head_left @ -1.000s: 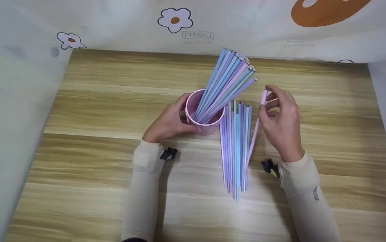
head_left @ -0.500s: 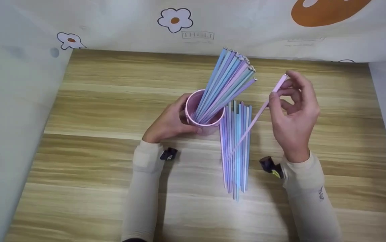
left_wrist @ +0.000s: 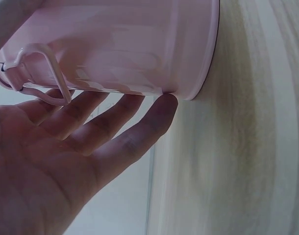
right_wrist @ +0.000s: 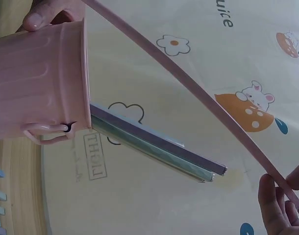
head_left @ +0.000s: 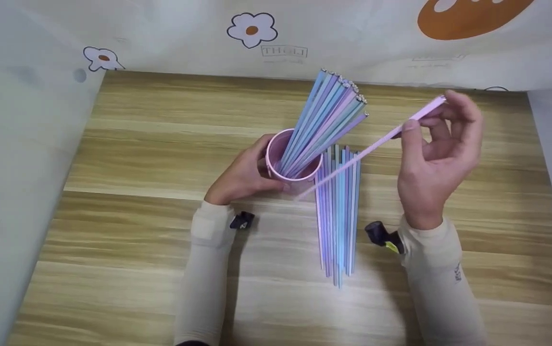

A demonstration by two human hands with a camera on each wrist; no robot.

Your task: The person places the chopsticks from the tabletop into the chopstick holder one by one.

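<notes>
In the head view my left hand holds a small pink pail by its side, thumb in front. Its curved fingers and a side handle of the pail show in the left wrist view. A bunch of pastel pencils with glittery ends leans out of the pail to the upper right. My right hand pinches one pink pencil near its glittery end. That pencil slants down leftward, its lower end in front of the pail. The right wrist view shows the pink pencil outside the pail.
Several loose pencils lie side by side on the wood-grain table, right of the pail and towards me. A pale printed sheet covers the wall behind. Black wrist cameras stick out from both cuffs.
My right hand has moved right and away from me, tilting the pink pencil from near upright to a flatter slant, its lower end swinging left. The left hand and pail have stayed put.
</notes>
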